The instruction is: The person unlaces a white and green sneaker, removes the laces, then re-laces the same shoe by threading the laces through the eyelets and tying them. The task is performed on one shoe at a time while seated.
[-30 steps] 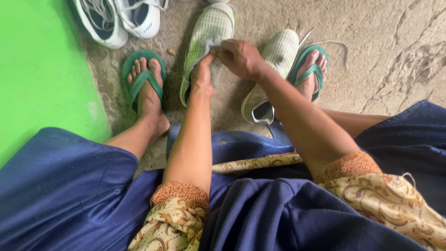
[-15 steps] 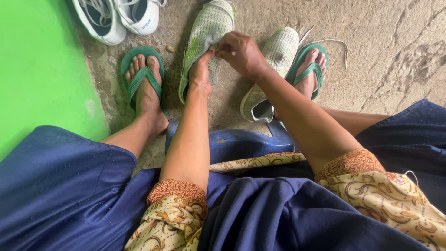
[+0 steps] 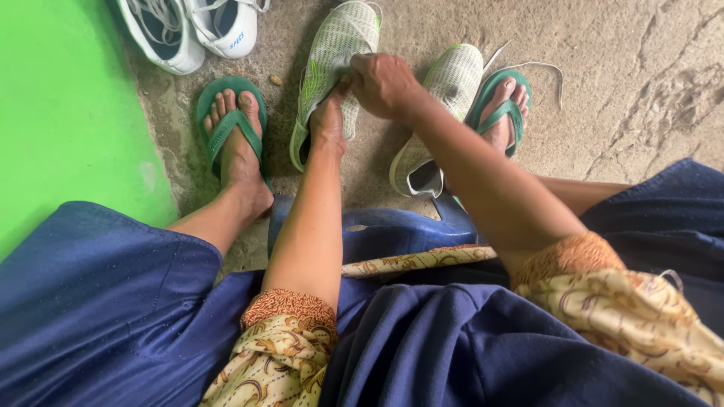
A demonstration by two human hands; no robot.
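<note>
A seated person in a blue skirt point(image 3: 105, 301) leans over a blue stool point(image 3: 385, 230), both arms reaching down to 1 green mesh shoe point(image 3: 335, 53) on the concrete floor point(image 3: 618, 45) just beyond the stool. The left hand point(image 3: 329, 120) rests along the shoe's middle, fingers pressed together. The right hand point(image 3: 383, 83) pinches something small at the shoe's top; what it is cannot be told. A 2nd shoe point(image 3: 445, 98) lies right of the first. The pinch could slip, or a tug could drag the light shoe over the grit.
</note>
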